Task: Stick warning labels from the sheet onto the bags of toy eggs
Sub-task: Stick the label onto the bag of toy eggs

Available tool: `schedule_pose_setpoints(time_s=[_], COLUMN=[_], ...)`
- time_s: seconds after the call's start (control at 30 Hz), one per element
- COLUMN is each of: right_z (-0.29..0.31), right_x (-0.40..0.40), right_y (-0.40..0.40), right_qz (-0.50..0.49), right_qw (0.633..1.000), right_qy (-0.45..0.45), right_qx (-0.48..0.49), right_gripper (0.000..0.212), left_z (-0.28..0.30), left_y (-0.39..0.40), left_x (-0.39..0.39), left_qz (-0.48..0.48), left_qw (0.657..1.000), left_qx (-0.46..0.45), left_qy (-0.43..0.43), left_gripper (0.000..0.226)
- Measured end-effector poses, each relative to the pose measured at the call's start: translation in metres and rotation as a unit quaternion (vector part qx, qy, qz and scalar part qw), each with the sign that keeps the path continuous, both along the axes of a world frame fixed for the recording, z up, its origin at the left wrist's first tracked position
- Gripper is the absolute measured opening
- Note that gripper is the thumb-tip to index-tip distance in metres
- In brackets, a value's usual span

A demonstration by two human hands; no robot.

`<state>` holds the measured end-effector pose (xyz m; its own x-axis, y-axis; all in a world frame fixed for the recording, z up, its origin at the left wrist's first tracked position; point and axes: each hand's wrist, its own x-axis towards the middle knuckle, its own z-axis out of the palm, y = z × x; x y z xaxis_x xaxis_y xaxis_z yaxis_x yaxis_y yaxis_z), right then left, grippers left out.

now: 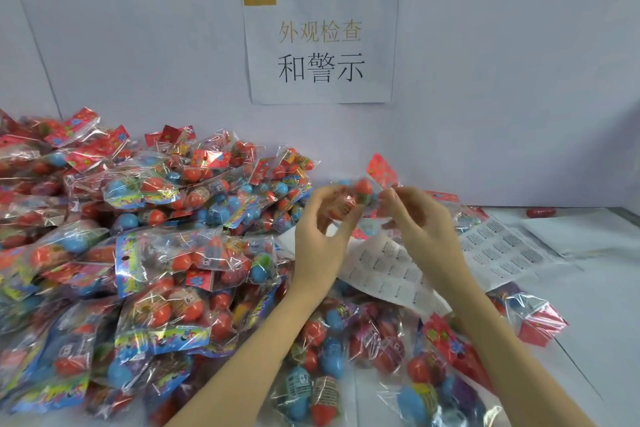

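A clear plastic bag of toy eggs point(360, 194), topped by a red printed header card, is held up above the table, blurred, its red and green eggs visible through the film. Beneath it, a white sheet of warning labels point(391, 267) lies curled across other bags, its rows of small printed stickers facing up; a second label sheet point(505, 250) lies flat to the right. A large heap of bagged eggs point(138, 246), red and blue, fills the table's left side.

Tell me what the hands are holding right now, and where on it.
Both hands hold one bag of toy eggs raised above the pile: left hand grips its left end, right hand pinches its right side below the red header.
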<state>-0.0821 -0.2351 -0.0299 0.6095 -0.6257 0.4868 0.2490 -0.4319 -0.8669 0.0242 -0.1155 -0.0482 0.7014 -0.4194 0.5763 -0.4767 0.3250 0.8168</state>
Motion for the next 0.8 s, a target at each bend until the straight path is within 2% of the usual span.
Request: schedule_pose_setpoints(time_s=[0.1,0.17,0.2,0.27,0.37,0.43,0.5,0.53,0.63,0.7,0.8], right_z=[0.002,0.001,0.0,-0.002,-0.003,-0.003,-0.004,-0.003,0.001,0.002,-0.001], right_x=[0.001,0.002,0.001,0.0,-0.001,-0.001,-0.001,-0.001,-0.002,-0.005,-0.007], right_y=[0.009,0.005,0.003,-0.003,-0.006,-0.006,-0.005,-0.004,-0.005,-0.01,-0.013], right_qz=[0.06,0.059,0.063,0.078,0.098,0.13,0.146,0.143,0.087,0.073,0.08], right_qw=[0.997,0.995,0.993,0.988,0.986,0.984,0.981,0.98,0.986,0.99,0.99], right_qy=[0.006,0.0,-0.003,-0.008,0.005,0.025,0.032,0.029,0.007,-0.005,-0.001], right_qx=[0.054,0.08,0.102,0.136,0.135,0.119,0.123,0.133,0.139,0.122,0.115], right_gripper=[0.044,0.037,0.03,0.017,0.024,0.028,0.022,0.021,0.042,0.04,0.026], left_z=[0.0,-0.001,-0.002,-0.002,0.002,0.004,0.005,0.006,0.008,0.009,0.006], left_y=[0.0,0.001,0.002,0.004,0.004,0.004,0.005,0.006,0.008,0.009,0.007], left_x=[-0.002,-0.003,-0.004,-0.008,-0.008,-0.004,-0.001,0.001,0.006,0.009,0.01], left_qz=[0.015,0.018,0.002,-0.038,-0.017,-0.023,-0.039,-0.037,-0.057,-0.074,-0.066], left_qw=[0.994,0.984,0.982,0.989,0.998,0.999,0.997,0.997,0.997,0.994,0.992], left_qx=[0.03,0.067,0.081,0.087,0.049,0.028,0.03,0.037,0.052,0.077,0.103], left_qy=[-0.105,-0.165,-0.169,-0.112,-0.019,0.026,0.059,0.053,0.018,-0.008,-0.029], left_gripper=[0.045,0.047,0.044,0.033,0.027,0.03,0.035,0.034,0.033,0.038,0.044])
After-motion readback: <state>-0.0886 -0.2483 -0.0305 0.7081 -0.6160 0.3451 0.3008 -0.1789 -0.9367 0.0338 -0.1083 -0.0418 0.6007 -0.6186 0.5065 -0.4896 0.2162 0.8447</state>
